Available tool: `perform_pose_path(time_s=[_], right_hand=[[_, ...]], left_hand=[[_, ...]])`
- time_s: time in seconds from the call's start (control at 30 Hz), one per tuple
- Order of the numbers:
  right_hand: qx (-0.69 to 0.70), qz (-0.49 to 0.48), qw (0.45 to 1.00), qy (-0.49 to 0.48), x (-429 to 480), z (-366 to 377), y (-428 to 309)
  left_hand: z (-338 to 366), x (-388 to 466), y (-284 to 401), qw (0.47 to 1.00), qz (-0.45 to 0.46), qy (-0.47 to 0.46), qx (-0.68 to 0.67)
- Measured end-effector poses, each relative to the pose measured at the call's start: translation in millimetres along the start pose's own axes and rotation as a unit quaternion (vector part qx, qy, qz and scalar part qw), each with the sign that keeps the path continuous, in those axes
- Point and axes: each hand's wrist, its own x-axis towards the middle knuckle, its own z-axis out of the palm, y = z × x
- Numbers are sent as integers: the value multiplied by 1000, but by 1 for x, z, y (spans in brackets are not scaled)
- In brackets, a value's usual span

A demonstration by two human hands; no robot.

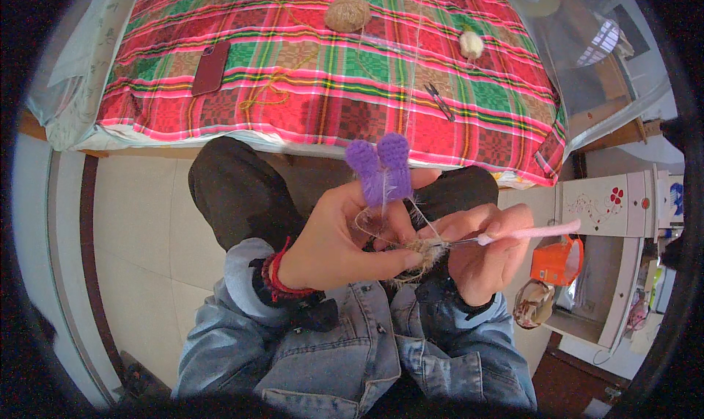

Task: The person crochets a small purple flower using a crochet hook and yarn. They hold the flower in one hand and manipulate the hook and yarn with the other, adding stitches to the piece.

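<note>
My left hand (335,248) pinches a small crocheted piece (422,254) in beige-brown yarn between thumb and fingers. Purple knitted finger covers (393,168) sit on raised fingers of this hand, and a fuzzy pale strand (423,215) runs from them down to the piece. In my right hand (487,248) is a crochet hook with a pink handle (528,232). Its metal shaft points left, and the tip is at the edge of the crocheted piece, partly lost among the stitches. A thin loop of brown yarn (360,221) hangs by my left fingers.
Before me is a bed with a plaid cover (363,116). On it lie a brown yarn ball (347,14), a small cream ball (471,45), thread snips (439,102), a dark red phone (211,68) and loose yellow yarn (269,91). An orange bag (556,259) hangs by a white cabinet (599,204) at right.
</note>
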Motion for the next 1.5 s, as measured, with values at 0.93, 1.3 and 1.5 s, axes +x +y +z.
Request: perform_pose_path(time_s=[0.93,1.3,1.5], right_hand=[[-65,-266,959,75,-14,4,42],[-70,-308,948,47,-1,-1,35],[135,82,975,158,-6,0,18]], left_hand=[[10,0,-14,996,76,42,-12],[8,5,-1,995,-5,37,-90],[1,6,0,998,-5,24,-55]])
